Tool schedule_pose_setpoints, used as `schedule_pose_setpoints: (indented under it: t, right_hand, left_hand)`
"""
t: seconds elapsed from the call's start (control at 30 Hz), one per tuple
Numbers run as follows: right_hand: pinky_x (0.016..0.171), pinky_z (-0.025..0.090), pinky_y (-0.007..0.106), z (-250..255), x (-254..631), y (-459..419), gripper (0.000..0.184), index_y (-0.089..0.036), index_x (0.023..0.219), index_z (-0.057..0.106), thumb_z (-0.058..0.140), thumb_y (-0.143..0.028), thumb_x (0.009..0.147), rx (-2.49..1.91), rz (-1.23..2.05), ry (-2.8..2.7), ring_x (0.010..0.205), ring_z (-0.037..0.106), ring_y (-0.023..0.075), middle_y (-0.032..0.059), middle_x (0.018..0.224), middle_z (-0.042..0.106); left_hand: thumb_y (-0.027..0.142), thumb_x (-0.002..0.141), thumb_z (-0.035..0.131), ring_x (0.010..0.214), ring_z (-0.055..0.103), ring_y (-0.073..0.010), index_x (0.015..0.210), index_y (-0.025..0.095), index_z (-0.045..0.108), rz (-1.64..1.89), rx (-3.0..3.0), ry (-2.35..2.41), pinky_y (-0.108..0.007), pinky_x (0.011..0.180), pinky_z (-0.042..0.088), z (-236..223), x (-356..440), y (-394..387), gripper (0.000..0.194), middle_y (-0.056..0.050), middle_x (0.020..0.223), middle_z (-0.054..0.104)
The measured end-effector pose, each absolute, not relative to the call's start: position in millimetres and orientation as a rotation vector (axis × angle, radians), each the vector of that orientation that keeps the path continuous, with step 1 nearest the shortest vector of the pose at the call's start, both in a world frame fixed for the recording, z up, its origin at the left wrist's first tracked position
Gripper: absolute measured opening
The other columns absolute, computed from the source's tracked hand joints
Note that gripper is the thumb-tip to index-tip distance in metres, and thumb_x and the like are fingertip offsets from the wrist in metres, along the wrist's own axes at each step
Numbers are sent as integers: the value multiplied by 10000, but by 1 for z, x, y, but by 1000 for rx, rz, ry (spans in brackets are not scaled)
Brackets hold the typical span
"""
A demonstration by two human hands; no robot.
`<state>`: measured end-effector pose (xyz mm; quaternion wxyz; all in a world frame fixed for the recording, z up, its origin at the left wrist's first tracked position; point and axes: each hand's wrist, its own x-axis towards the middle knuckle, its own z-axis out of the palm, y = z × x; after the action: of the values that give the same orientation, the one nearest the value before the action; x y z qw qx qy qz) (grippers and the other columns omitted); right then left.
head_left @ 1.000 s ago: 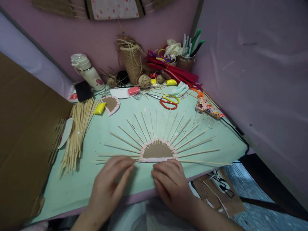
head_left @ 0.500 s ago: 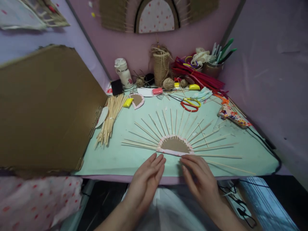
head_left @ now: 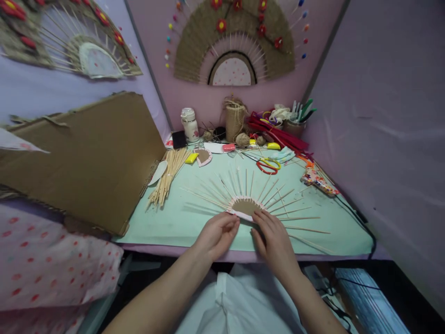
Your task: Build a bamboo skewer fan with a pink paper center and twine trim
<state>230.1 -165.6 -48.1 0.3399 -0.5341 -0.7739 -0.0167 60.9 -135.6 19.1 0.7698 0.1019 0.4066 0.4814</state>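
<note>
A half-round cardboard piece (head_left: 244, 206) with a pink patterned edge lies near the front of the mint green table (head_left: 181, 222). Thin wooden sticks (head_left: 299, 217) fan out from it like rays. My left hand (head_left: 217, 234) rests on the table just left of the flat edge, its fingers curled and touching the piece's left corner. My right hand (head_left: 274, 236) lies flat at the right of the flat edge, fingers stretched toward the cardboard and touching it. Neither hand lifts the piece.
A bundle of loose sticks (head_left: 168, 176) lies at the left beside a big cardboard sheet (head_left: 86, 157). Scissors (head_left: 266, 164), twine spools (head_left: 234, 120), a white bottle (head_left: 190, 124), red pipe cleaners (head_left: 278, 132) and a pen cup (head_left: 294, 125) crowd the back. Finished fans (head_left: 232, 46) hang on the walls.
The view has tilted up and pulled back, so the wall fans now show. Both hands have closed in on the cardboard's flat edge, and the left hand's fingers have curled.
</note>
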Motion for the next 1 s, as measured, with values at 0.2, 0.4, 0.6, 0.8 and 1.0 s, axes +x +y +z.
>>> schedule_pose_setpoints:
  t: [0.2,0.4,0.6,0.8,1.0]
  right_hand:
    - [1026,398,503,-51,231,-168,312,-147,1215,575,457,-218,935,-1392,-102,-1981,1243,514,273,129,1284,619]
    - [1085,299,517,-34,226,-183,347,-180,1271,536,477,-193,929,-1392,-183,-1965,1299,473,260,108,1324,601]
    - [1004,403,452,-19,213,-206,256,-229,1098,621,541,-130,876,-1186,12,-1711,1140,566,226,88,1173,657]
    - [718,534,343,-25,193,-171,290,-201,927,651,732,-405,737,-1157,1062,-941,866,648,216,90,951,697]
    - [681,514,245,-11,185,-122,419,-216,891,666,858,-399,567,-864,1372,-493,858,650,152,41,997,705]
  left_hand:
    - [9,765,644,783,689,-135,881,124,631,1048,264,829,-232,740,558,4,81,-131,163,-85,897,716]
    - [4,780,621,876,711,-164,945,133,627,1184,237,787,-292,845,566,-2,84,-134,209,-100,959,737]
    - [8,802,616,857,711,-138,864,146,634,1312,253,731,-299,886,558,-1,67,-126,152,-56,869,738]
    - [-25,829,562,828,713,-118,861,165,629,1381,231,642,-286,864,568,6,69,-106,204,-30,834,728]
    - [-28,847,537,813,715,-125,878,151,634,1401,257,566,-308,894,558,9,70,-92,206,-47,860,736]
